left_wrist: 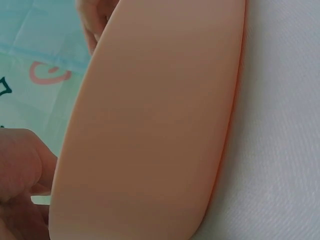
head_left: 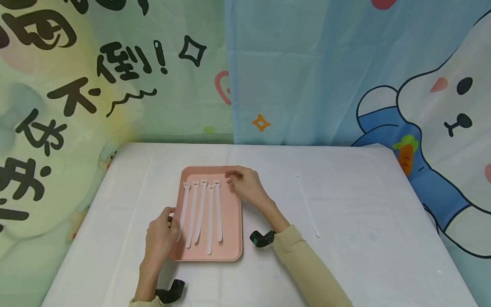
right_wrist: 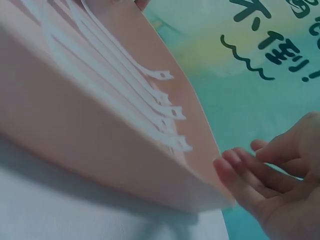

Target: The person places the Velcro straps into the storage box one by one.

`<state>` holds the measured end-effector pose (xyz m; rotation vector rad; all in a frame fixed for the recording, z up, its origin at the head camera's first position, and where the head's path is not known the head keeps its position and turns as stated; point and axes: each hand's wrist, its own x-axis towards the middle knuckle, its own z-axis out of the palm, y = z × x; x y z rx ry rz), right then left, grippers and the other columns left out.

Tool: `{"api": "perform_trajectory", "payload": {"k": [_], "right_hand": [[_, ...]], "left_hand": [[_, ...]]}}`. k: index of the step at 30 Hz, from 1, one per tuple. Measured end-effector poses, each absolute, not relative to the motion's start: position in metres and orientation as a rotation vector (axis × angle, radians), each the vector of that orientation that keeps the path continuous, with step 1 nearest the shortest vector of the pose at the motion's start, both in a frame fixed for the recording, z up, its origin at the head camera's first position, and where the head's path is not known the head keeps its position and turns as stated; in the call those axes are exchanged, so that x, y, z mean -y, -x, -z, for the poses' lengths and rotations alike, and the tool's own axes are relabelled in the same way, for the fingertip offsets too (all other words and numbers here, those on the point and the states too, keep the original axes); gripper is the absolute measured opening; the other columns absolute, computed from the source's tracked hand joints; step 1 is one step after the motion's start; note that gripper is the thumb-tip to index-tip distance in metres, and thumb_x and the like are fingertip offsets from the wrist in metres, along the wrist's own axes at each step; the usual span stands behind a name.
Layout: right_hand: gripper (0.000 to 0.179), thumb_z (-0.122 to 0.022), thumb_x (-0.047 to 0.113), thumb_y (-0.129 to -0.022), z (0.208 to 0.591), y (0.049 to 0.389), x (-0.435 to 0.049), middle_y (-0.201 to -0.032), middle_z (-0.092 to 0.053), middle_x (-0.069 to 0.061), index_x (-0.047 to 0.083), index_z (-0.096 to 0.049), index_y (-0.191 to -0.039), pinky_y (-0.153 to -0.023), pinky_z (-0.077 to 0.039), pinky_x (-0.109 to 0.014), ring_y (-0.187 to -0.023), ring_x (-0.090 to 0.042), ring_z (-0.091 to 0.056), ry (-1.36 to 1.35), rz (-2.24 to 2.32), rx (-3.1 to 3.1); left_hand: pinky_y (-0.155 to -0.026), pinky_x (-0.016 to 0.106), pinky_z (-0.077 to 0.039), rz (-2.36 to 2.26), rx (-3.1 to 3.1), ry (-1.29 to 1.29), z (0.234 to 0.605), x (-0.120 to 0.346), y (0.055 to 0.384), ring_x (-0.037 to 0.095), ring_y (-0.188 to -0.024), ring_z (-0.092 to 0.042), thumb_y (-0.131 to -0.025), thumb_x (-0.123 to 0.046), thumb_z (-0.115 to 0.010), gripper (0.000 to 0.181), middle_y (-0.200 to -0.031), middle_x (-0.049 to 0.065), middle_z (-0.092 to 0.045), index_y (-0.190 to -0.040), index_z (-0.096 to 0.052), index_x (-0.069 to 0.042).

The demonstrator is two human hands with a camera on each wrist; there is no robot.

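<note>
A pink tray [head_left: 230, 221] lies on the table, its outer wall [left_wrist: 150, 125] filling much of the left wrist view. Several long white plastic strips [head_left: 210, 219], each with a notched, holed head, lie lengthwise in it. At the tray's left rim is my left hand [head_left: 161, 234], its fingers bent, beside the lower end of the leftmost strip. Whether it grips anything is hidden. Over the tray's far right corner is my right hand [head_left: 247, 183]. Its loosely bent fingers [right_wrist: 240, 175] are at the rim and hold nothing; contact is unclear.
A white cloth [head_left: 364, 221] covers the table. Behind it hang printed curtains [head_left: 284, 76] with lettering and a cartoon animal. Black wrist cameras [head_left: 262, 238] sit on both wrists, close to the tabletop.
</note>
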<state>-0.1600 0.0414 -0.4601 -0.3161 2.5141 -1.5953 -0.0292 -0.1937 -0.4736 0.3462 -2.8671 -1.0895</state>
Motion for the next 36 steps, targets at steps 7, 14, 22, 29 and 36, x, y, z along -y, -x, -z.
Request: {"api": "perform_trajectory", "payload": {"k": [7,14,22,29,36], "right_hand": [[0.026,-0.054,-0.003,-0.1,0.465,0.159,-0.073,-0.107,-0.076,-0.019,-0.003,-0.071,-0.12,-0.081,-0.061,-0.041,-0.095,-0.033,-0.074,0.334,1.724,-2.533],[0.024,-0.06,0.004,-0.1,0.47,0.164,-0.113,-0.116,-0.075,-0.015,0.002,-0.071,-0.122,-0.091,-0.056,-0.044,-0.105,-0.032,-0.071,0.325,1.409,-2.743],[0.028,-0.06,0.004,-0.099,0.474,0.166,-0.156,-0.124,-0.071,-0.02,-0.002,-0.068,-0.125,-0.093,-0.054,-0.05,-0.109,-0.038,-0.068,0.238,1.25,-2.812],[0.034,-0.057,0.008,-0.1,0.48,0.166,-0.176,-0.134,-0.063,-0.022,0.001,-0.064,-0.132,-0.099,-0.05,-0.052,-0.122,-0.039,-0.06,0.116,1.213,-2.805],[0.039,-0.059,0.004,-0.098,0.484,0.168,-0.193,-0.136,-0.059,-0.026,-0.001,-0.061,-0.136,-0.1,-0.048,-0.055,-0.124,-0.042,-0.056,0.019,1.226,-2.867]], "left_hand": [[-0.055,0.036,-0.049,1.093,2.87,-0.346,0.473,0.194,0.029,0.032,-0.072,-0.07,-0.096,0.0,-0.054,0.034,-0.099,0.028,-0.073,-0.128,-0.063,0.005],[-0.056,0.039,-0.052,1.104,2.879,-0.356,0.473,0.194,0.028,0.033,-0.075,-0.071,-0.097,-0.001,-0.053,0.034,-0.1,0.029,-0.073,-0.129,-0.062,0.005],[-0.056,0.037,-0.05,1.113,2.883,-0.349,0.473,0.195,0.028,0.032,-0.074,-0.071,-0.097,-0.001,-0.053,0.033,-0.099,0.027,-0.073,-0.129,-0.062,0.005],[-0.056,0.036,-0.05,1.113,2.874,-0.348,0.474,0.196,0.028,0.031,-0.072,-0.07,-0.097,0.0,-0.054,0.033,-0.098,0.027,-0.073,-0.128,-0.063,0.005],[-0.055,0.036,-0.05,1.125,2.879,-0.347,0.473,0.196,0.028,0.03,-0.071,-0.071,-0.097,0.0,-0.053,0.034,-0.098,0.028,-0.073,-0.129,-0.062,0.005]]}}
